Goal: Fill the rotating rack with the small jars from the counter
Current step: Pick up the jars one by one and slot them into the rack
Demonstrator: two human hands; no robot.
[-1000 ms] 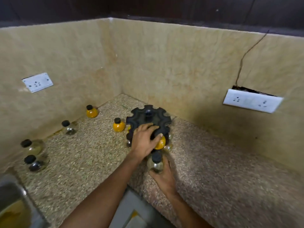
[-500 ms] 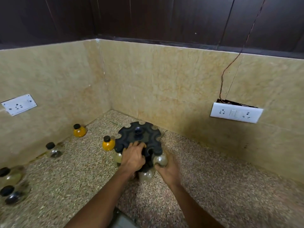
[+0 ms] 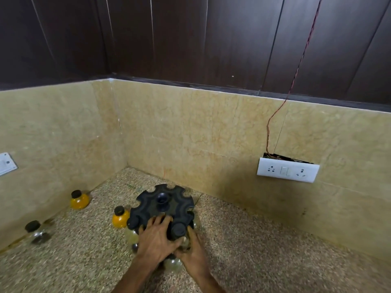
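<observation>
The black rotating rack [image 3: 163,205] stands on the speckled counter near the corner. My left hand [image 3: 155,240] lies over its near edge and grips it. My right hand [image 3: 195,255] is at the rack's near right side, fingers closed on a clear jar [image 3: 184,240] that hangs in a slot under its black cap [image 3: 178,229]. Another capped jar [image 3: 133,222] sits in the left slot, and a clear jar [image 3: 173,264] shows below my hands. Loose on the counter stand an orange jar [image 3: 120,217] beside the rack, an orange jar [image 3: 79,200] by the left wall, and a clear jar [image 3: 37,232].
Tiled walls [image 3: 190,134] close the corner behind and to the left of the rack. A white socket plate [image 3: 287,170] with a red wire hangs on the right wall. Another socket [image 3: 6,163] is at the left edge.
My right hand has carried the clear jar from in front of the rack up into a near right slot. My left hand stayed on the rack. The view has tilted upward.
</observation>
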